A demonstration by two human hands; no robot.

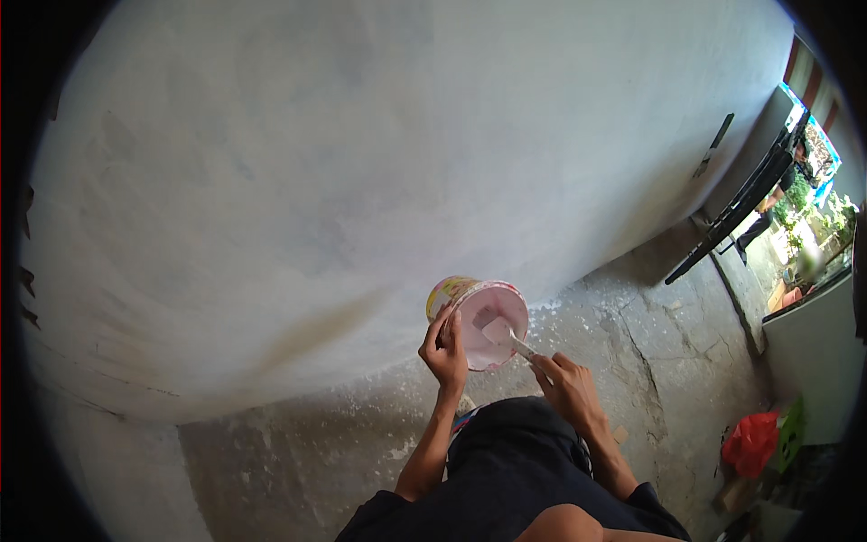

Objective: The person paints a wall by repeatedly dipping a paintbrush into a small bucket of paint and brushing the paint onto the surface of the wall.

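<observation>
My left hand (447, 349) grips the side of a paint bucket (450, 293), which is tilted so that its mouth faces me. The bucket's outside is yellow and printed, and pale pinkish-white paint coats its inner wall. My right hand (567, 387) is closed around the handle of a paintbrush (521, 347). The brush's wide head lies inside the bucket, against or near the inner wall; its bristle tips are hard to make out. Before me stands a wall (352, 149) with patchy whitish paint and a brownish streak low down.
The cracked concrete floor (609, 345) bears white paint spatters along the wall's foot. To the right are a dark door or gate panel (745, 196) and a red plastic bag (750, 444). Outside the opening, a person (765, 217) is partly visible beside plants.
</observation>
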